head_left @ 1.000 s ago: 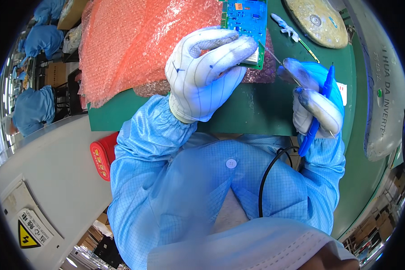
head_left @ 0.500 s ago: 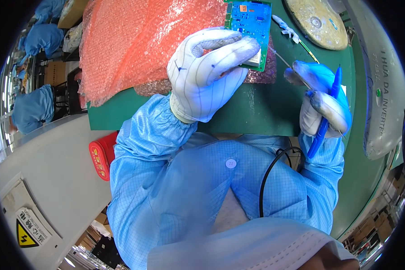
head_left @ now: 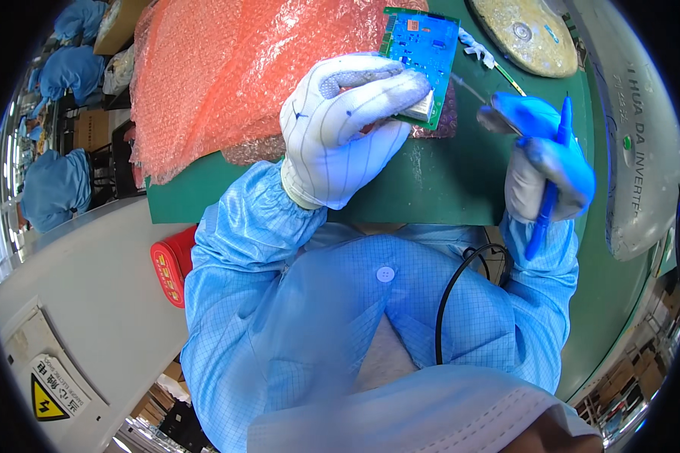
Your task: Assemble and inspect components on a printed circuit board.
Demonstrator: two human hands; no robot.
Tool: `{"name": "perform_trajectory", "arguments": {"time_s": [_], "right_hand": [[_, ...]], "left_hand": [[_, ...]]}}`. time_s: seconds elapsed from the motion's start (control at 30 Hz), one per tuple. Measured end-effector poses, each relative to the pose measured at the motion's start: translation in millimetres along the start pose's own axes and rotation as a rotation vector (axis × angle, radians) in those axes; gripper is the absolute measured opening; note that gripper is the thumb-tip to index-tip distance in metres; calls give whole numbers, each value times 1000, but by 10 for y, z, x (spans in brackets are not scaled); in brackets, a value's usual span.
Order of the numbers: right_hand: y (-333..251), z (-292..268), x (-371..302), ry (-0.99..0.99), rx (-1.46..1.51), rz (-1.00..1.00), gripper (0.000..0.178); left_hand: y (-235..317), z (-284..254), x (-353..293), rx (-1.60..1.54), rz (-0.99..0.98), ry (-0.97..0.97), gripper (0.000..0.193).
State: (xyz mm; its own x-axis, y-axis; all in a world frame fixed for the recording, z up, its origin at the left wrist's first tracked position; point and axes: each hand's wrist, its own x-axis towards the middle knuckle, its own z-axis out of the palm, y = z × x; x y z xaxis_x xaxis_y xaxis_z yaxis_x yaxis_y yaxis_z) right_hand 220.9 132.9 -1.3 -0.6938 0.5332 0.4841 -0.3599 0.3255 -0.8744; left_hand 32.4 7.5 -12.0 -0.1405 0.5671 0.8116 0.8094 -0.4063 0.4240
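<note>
My left hand [head_left: 347, 128], in a white striped glove, grips the lower end of a circuit board [head_left: 429, 54] with a blue face and green edges. A pale block-shaped part [head_left: 421, 108] shows at the board's lower corner, beside my fingertips. Right of the board, my gloved right hand [head_left: 548, 155] is closed round a blue pen [head_left: 545, 215], which slants past the fingers. Between its thumb and fingers it also pinches a thin metal tool [head_left: 470, 89], whose shaft points at the board. The tool's handle end is hidden, and the fingers are slightly blurred.
Pink bubble wrap [head_left: 204, 83] covers the left of the green table [head_left: 400, 189]. A round, stained disc [head_left: 527, 34] lies at the far right, near a thin stick wrapped in white [head_left: 477, 49]. A grey machine casing [head_left: 635, 143] borders the right; a red box [head_left: 172, 264] stands lower left.
The board has shifted slightly nearer and its tilt has changed a little, still in my left hand. My right hand has turned slightly, and the tool's tip has moved up and left.
</note>
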Motion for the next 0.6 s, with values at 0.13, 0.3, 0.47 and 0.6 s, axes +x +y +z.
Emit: {"name": "perform_trajectory", "arguments": {"time_s": [0.13, 0.3, 0.47, 0.6], "right_hand": [[4, -181, -83, -111, 17, -152, 24], [46, -123, -35, -102, 37, -243, 23], [34, -202, -29, -143, 62, -158, 22], [12, -193, 2, -116, -1, -166, 22]], "left_hand": [[1, -19, 10, 115, 13, 30, 49], [28, -76, 26, 86, 51, -55, 46], [-11, -61, 18, 165, 103, -56, 44], [-63, -34, 8, 212, 204, -63, 41]]}}
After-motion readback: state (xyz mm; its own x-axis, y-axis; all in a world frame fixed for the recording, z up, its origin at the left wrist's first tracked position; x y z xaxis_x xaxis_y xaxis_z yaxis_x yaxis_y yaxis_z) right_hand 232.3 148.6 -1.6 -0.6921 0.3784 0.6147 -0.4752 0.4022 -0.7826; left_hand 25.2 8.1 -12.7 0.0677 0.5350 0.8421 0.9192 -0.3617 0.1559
